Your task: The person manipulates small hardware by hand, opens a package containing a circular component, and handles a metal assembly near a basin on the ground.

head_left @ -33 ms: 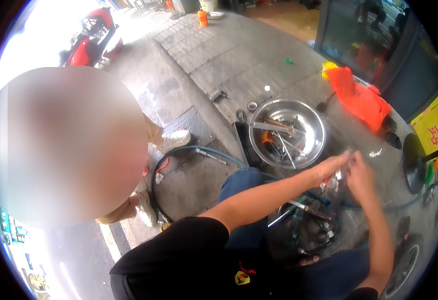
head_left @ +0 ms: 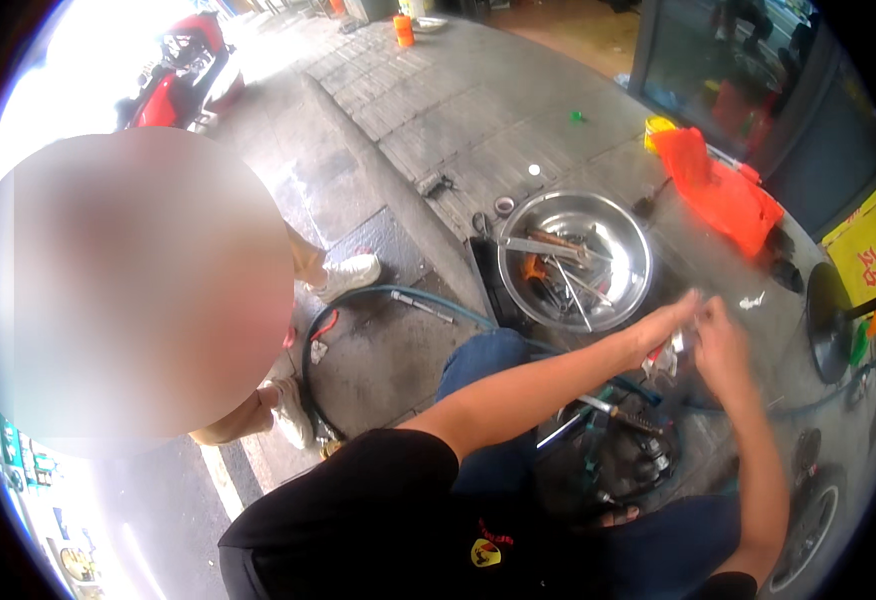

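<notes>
My left hand (head_left: pixel 673 325) and my right hand (head_left: pixel 721 345) meet to the right of the steel basin, with their fingertips together. The left fingers are closed on a small red-and-white packet (head_left: pixel 663 358), which hangs partly out below them. A shiny bit shows between the two hands. Pinched fingers close my right hand, but blur hides what is in them. Just left of my hands, the round steel basin (head_left: pixel 636 232) holds several metal tools and an orange-handled tool (head_left: pixel 533 267).
Below my forearms, tubes and metal parts (head_left: pixel 618 425) lie on the pavement. A blue hose (head_left: pixel 373 292) curves to the left, near a person's white shoes (head_left: pixel 348 275). A round-based black stand (head_left: pixel 828 325), a red cloth (head_left: pixel 713 195) and a wheel (head_left: pixel 808 540) are at the right.
Both hands have shifted very slightly upward, staying together around the small packet. The basin and the tools in it look the same.
</notes>
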Demonstrator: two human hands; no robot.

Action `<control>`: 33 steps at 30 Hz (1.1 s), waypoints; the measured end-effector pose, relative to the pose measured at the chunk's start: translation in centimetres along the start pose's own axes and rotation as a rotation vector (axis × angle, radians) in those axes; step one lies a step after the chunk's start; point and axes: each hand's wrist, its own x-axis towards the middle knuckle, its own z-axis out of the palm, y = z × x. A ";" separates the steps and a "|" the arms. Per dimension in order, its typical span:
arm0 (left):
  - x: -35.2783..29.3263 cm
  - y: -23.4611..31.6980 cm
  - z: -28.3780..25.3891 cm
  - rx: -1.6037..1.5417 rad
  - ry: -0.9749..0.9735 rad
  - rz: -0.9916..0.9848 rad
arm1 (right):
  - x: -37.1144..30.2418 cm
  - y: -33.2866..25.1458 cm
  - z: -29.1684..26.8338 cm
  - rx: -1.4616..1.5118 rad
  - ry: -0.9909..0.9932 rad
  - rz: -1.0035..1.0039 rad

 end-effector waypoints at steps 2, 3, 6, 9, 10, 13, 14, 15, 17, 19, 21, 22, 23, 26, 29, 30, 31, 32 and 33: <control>0.3 0.1 0.4 -0.092 0.010 -0.032 | -0.1 0.4 0.1 -0.006 -0.002 -0.045; 0.3 0.3 -0.1 -0.064 0.013 -0.033 | 0.0 0.5 0.6 -0.027 -0.016 -0.054; 0.6 -0.3 -0.8 -0.067 0.023 -0.001 | 0.0 0.5 0.9 -0.096 -0.100 -0.023; 1.2 -0.5 -0.8 -0.139 -0.077 0.047 | 0.0 1.3 -0.4 0.012 -0.147 -0.014; 1.0 -0.2 -0.6 -0.136 -0.110 0.059 | 0.0 1.9 -0.7 0.063 -0.171 -0.019; 0.5 0.2 -0.1 -0.127 -0.163 0.050 | -0.2 3.1 -1.7 0.339 -0.112 -0.134; 0.3 0.2 -0.3 -0.093 -0.172 0.044 | -0.1 2.8 -2.7 0.508 -0.319 0.096; 0.1 0.3 -0.5 -0.059 -0.180 0.039 | 0.1 2.7 -3.2 0.554 -0.356 0.112; 0.3 0.2 -0.8 -0.025 -0.156 0.031 | 0.4 2.5 -3.7 0.644 -0.424 0.142; 0.4 0.2 -0.8 -0.014 -0.157 0.029 | 0.0 3.6 -2.8 0.735 -0.415 0.202; 0.1 0.5 -0.6 -0.031 -0.164 0.044 | -0.3 4.2 -1.9 0.820 -0.386 0.248; 0.1 0.7 -0.5 -0.040 -0.169 0.050 | -0.3 4.4 -1.6 0.858 -0.364 0.263; 0.1 0.8 -0.6 -0.056 -0.169 0.059 | -0.4 4.6 -1.2 0.897 -0.339 0.280; 0.6 0.8 0.0 -0.113 -0.188 0.093 | -1.7 6.5 0.0 1.000 -0.261 0.324; 1.2 0.9 -0.9 -0.045 -0.045 0.194 | -1.6 8.7 1.7 0.794 -0.239 0.203; 0.6 2.0 -0.6 0.006 0.054 0.114 | -1.8 8.6 1.5 0.884 -0.257 0.311; 0.9 1.9 -1.9 0.029 0.107 0.197 | -0.7 7.4 1.6 0.987 -0.276 0.380; 1.1 1.9 -2.4 -0.053 0.115 0.204 | -0.9 7.1 2.2 1.079 -0.279 0.473; 1.3 1.9 -2.7 -0.121 0.119 0.223 | -0.9 6.7 2.7 1.182 -0.282 0.551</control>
